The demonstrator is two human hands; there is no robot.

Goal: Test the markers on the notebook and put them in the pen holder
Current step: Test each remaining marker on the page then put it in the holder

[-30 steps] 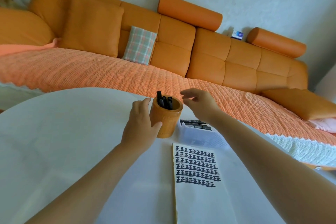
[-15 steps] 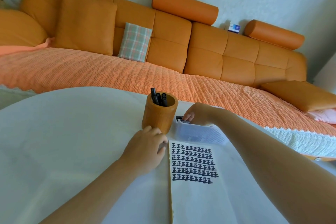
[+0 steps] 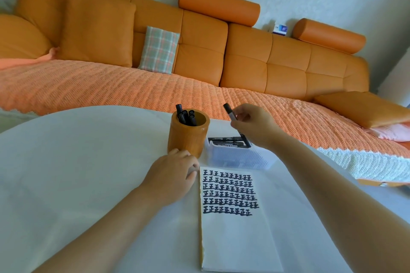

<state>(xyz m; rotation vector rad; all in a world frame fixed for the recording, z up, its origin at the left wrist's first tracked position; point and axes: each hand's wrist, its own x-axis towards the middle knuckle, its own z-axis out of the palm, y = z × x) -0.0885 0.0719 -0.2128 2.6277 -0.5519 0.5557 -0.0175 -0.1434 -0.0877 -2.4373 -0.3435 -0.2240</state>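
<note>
Marker (image 3: 229,112) pinched in right hand (image 3: 253,126); left hand (image 3: 173,173) rests empty, loosely curled, beside notebook (image 3: 235,239).

Your grip and what lies around it

Your right hand (image 3: 253,126) pinches a marker (image 3: 229,112) in the air, and everything else sits off that point. The pen holder (image 3: 188,137) stands on the table (image 3: 77,162) just left of the grip, with upright markers (image 3: 185,115) in it. Right below the grip is the box (image 3: 239,157), just beside the holder, with boxed markers (image 3: 228,141) lying in it. Nearer to you than the grip, in front of the box, the notebook (image 3: 235,239) lies flat on the table. Your left hand (image 3: 173,175) rests on the table down and left of the grip, before the holder's base and at the notebook's far left corner. Behind the grip, beyond the table edge, runs the sofa (image 3: 244,68).
</note>
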